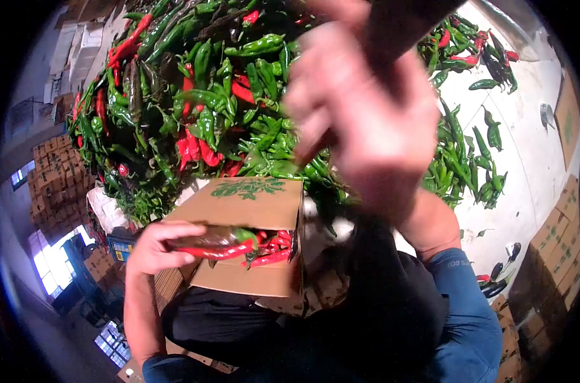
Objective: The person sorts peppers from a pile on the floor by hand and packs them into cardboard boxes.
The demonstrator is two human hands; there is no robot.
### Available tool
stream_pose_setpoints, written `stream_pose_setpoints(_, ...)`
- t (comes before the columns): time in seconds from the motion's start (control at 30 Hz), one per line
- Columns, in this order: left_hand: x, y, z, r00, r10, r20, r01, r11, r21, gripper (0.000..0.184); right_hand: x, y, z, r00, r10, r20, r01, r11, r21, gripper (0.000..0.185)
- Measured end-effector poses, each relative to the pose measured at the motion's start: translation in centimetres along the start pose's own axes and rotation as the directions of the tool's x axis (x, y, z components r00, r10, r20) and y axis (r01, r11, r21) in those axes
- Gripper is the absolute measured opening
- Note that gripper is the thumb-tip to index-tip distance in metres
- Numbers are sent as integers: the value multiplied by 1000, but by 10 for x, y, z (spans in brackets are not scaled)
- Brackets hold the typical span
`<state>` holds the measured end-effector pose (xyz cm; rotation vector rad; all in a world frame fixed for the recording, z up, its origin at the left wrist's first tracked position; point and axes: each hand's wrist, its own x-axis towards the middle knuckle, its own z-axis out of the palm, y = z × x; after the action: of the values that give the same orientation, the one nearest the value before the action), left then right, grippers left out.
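Note:
Red and dark brown peppers (216, 244) are gripped in my left hand (165, 247), over the opening of a cardboard box (248, 207) with a green print on its flap. Red peppers (278, 247) show inside the box. My right hand (366, 108) is raised close to the camera and smeared by motion; its fingers and anything in them cannot be made out. Behind it, a large heap of green and red peppers (200, 83) covers the surface.
More green peppers (459, 159) lie on the white surface (520, 147) to the right. A few dark and red peppers (494, 281) are near the right edge. Stacked cartons (60, 182) stand at the left, and others (555, 242) at the right.

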<state>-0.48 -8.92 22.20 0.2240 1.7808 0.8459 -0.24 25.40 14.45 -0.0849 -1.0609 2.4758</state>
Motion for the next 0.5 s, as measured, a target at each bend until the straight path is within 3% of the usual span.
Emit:
stream_pose_setpoints(0.07, 4, 0, 25, 986, -161, -40, 160, 987, -19, 43, -46, 7, 47, 984, -14, 179, 27, 997, -73, 25)
stream_pose_setpoints(0.1, -11, -64, 24, 981, -103, -164, 136, 969, 205, 37, -65, 14, 52, 939, 66, 339, -30, 993, -110, 30)
stream_pose_setpoints(0.13, -9, -53, 22, 985, -87, -152, 133, 934, 330, 31, -83, 20, 57, 862, 143, 486, -71, 984, -164, 37)
stream_pose_setpoints(0.2, -5, -30, 18, 990, -53, -129, 117, 818, 563, 22, -117, 46, 56, 554, 525, 646, -321, 851, -416, 41)
stream_pose_setpoints(0.23, -10, -35, 17, 963, -55, -263, 171, 882, 440, 22, -143, 68, 43, 430, 562, 707, 54, 765, -642, 42)
stream_pose_setpoints(0.27, -20, -42, 15, 918, -79, -390, 207, 931, 300, 22, -164, 84, 33, 545, 383, 746, 332, 719, -611, 36)
stream_pose_setpoints(0.3, -26, -42, 11, 911, -7, -412, 163, 925, 344, 23, -169, 87, 35, 608, 213, 765, 494, 653, -574, 33)
stream_pose_setpoints(0.33, -32, -38, 7, 852, -222, -474, 337, 926, 172, 22, -174, 91, 36, 631, 35, 775, 635, 552, -541, 31)
stream_pose_setpoints(0.43, -30, -21, 4, 811, -226, -539, 365, 916, 166, 20, -126, 69, 13, 466, 91, 880, 445, 836, -322, 18)
stream_pose_setpoints(0.5, -26, -24, -1, 850, -96, -518, 285, 911, 298, 20, -63, 75, -17, 685, 292, 667, 466, 529, -710, 10)
